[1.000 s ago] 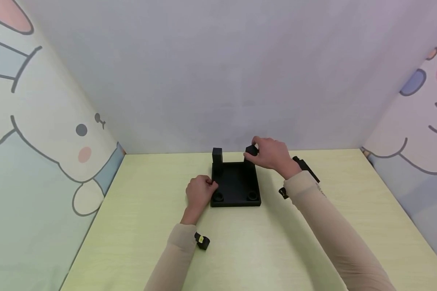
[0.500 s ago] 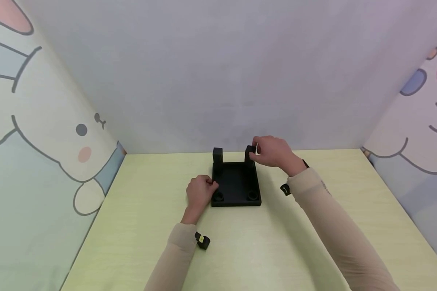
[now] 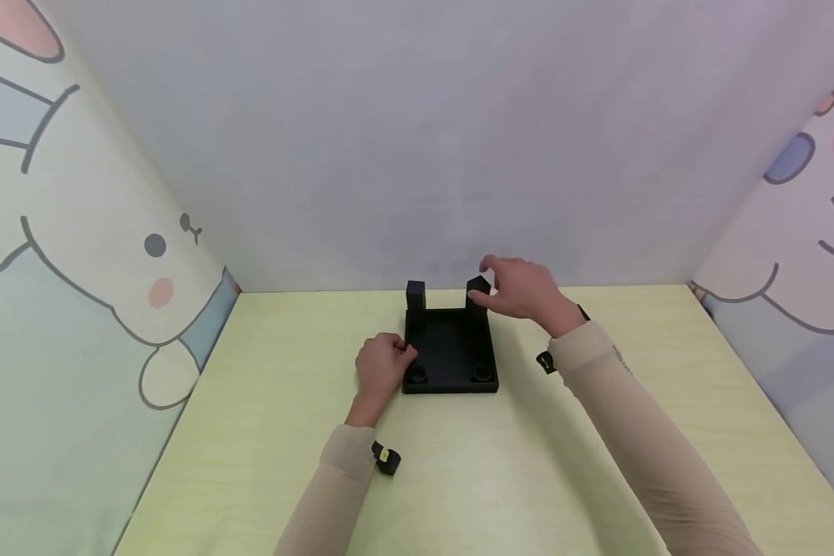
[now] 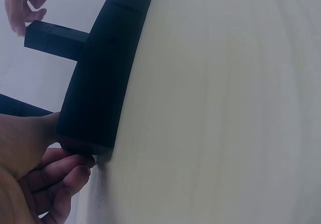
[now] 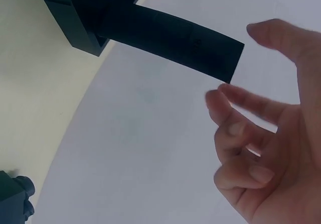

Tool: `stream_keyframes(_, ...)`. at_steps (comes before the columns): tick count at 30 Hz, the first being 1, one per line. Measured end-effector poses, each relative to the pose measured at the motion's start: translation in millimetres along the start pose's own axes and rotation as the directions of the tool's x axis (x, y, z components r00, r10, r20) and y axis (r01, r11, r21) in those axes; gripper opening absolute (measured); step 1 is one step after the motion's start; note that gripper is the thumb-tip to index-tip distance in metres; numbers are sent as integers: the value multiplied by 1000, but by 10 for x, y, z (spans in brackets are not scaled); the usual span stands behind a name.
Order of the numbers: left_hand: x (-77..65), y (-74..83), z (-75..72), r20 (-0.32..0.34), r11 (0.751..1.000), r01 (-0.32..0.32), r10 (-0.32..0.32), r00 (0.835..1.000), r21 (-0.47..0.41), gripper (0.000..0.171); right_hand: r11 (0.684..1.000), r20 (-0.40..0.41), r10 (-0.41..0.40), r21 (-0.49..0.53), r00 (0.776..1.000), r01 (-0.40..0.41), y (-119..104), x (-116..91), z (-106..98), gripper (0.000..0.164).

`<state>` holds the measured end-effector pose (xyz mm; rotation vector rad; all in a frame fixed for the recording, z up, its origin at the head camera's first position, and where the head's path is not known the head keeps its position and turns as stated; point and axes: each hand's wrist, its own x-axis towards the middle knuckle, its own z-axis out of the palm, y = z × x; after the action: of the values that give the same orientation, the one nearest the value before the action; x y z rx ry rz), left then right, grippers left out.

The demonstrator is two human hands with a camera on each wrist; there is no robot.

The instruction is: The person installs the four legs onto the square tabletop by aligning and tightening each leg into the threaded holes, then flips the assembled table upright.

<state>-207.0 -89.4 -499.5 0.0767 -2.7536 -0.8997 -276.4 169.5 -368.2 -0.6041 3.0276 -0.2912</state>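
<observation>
A square black base (image 3: pixel 448 347) lies on the table, its near corners bearing round sockets. Two black posts stand up from its far corners: a left post (image 3: pixel 415 300) and a right post (image 3: pixel 477 300), whose top looks turned out of line with the base. My left hand (image 3: pixel 382 367) grips the base's left edge between thumb and fingers, as the left wrist view also shows. Around the top of the right post is my right hand (image 3: pixel 528 289), thumb and fingers spread. In the right wrist view a fingertip is close by the post's end; whether it touches I cannot tell.
Behind my right forearm a black part (image 3: pixel 584 313) is mostly hidden; the right wrist view shows a black block (image 5: pixel 15 194) with round pegs. A pale wall (image 3: pixel 417 154) rises just behind the table (image 3: pixel 285 347), with cartoon-printed side walls.
My right hand has loosened from the right post, thumb and fingers spreading apart. The post's top has turned to and fro. My left hand and the base hold their place.
</observation>
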Motion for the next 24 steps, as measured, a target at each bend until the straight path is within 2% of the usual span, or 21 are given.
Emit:
stream_keyframes(3,6,-9,2,-5,1000,1,-1,1000,1,16,1000,30,-28,5,999,28,-11,6,-23,61)
stream_keyframes(6,10,-20,3,-10,1000,5,-5,1000,5,16,999,43,-54,4,998,54,-27,8,-31,56)
stream_keyframes(13,11,-20,9,3,1000,12,-12,1000,-1,16,999,-31,-30,26,999,31,-14,16,50,36)
stream_keyframes(19,-2,-5,7,4,1000,6,-6,1000,-7,16,1000,-88,19,25,996,-17,6,28,129,48)
stream_keyframes(24,-5,-5,8,6,1000,7,-7,1000,-8,16,999,-40,51,21,998,-50,6,9,81,55)
